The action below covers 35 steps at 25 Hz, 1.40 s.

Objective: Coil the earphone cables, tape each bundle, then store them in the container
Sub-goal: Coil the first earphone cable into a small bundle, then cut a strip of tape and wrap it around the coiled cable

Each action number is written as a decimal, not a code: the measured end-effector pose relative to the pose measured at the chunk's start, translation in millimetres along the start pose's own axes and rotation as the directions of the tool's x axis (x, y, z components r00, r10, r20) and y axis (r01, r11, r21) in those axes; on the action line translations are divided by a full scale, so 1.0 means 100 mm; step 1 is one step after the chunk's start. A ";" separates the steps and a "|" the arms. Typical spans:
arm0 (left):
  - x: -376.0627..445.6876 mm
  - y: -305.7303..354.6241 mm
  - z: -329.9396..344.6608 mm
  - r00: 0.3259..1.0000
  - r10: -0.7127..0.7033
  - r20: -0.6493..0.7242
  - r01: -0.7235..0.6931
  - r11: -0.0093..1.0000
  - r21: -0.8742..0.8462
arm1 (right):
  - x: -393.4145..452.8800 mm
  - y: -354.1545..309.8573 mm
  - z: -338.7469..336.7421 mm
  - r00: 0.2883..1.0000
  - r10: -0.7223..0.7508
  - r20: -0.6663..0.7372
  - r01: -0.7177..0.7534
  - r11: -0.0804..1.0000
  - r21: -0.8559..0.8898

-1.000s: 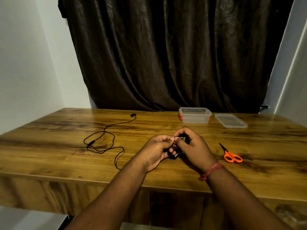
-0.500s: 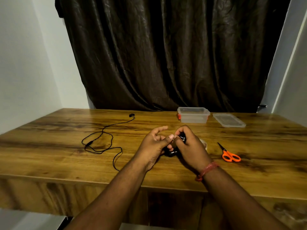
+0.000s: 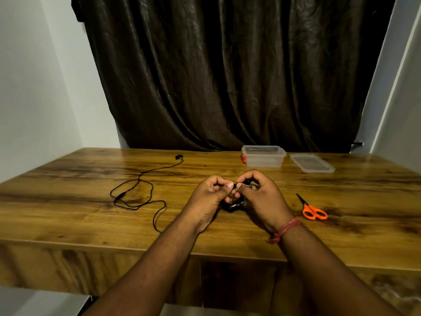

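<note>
Two hands work together above the middle of the table. At far left a loose black cable lies uncoiled on the wood, one earbud end reaching toward the back edge, the other strand trailing toward the near edge; nothing touches it. Left hand: fingers curled in, thumb pressed toward the right thumb, pinching at the top of a small black bundle held between both hands just above the table. Right hand: likewise curled, thumb and forefinger closed on the same bundle from the other side; a red band sits on that wrist. Whether tape is on the bundle cannot be told; it is mostly hidden by the fingers. Behind the hands, near the back edge, stands a clear container with orange clips, open. Just right of it its lid lies flat on the table, apart from it. Orange-handled scissors lie closed to the right of the right hand, not touching it. A dark curtain hangs behind the table.
</note>
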State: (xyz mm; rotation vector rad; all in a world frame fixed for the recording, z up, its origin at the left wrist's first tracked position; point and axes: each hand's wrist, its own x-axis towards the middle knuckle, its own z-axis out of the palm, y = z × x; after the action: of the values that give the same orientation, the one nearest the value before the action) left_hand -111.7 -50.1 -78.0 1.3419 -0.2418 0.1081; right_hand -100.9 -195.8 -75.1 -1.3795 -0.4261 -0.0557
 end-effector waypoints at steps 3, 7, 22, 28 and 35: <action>0.00 -0.01 0.01 1.000 0.015 0.000 -0.015 0.995 0.100 | 0.01 0.01 0.00 0.999 -0.012 -0.049 0.012 1.000 -0.006; 0.00 -0.03 0.04 1.000 -0.001 0.011 -0.001 0.988 0.155 | 0.02 0.00 -0.01 0.993 -0.069 -0.092 0.060 0.993 -0.106; -0.03 0.07 0.00 0.977 -0.090 0.194 0.122 0.979 -0.163 | 0.02 -0.04 -0.03 0.980 -0.153 -0.130 0.123 0.969 -0.215; -0.04 0.08 0.05 0.995 -0.095 0.038 0.100 0.977 -0.187 | 0.04 0.01 -0.09 0.983 -0.143 -0.118 0.103 0.952 -0.289; -0.03 0.12 0.02 0.985 -0.133 -0.110 0.106 0.968 -0.227 | 0.09 0.00 -0.43 0.822 -0.369 -0.434 -0.030 0.733 -0.679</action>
State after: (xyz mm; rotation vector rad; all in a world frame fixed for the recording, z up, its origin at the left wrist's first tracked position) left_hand -117.4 -48.8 -66.7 1.1206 -0.0645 0.0607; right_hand -81.8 -234.9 -77.4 -1.9349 -0.0295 -0.8275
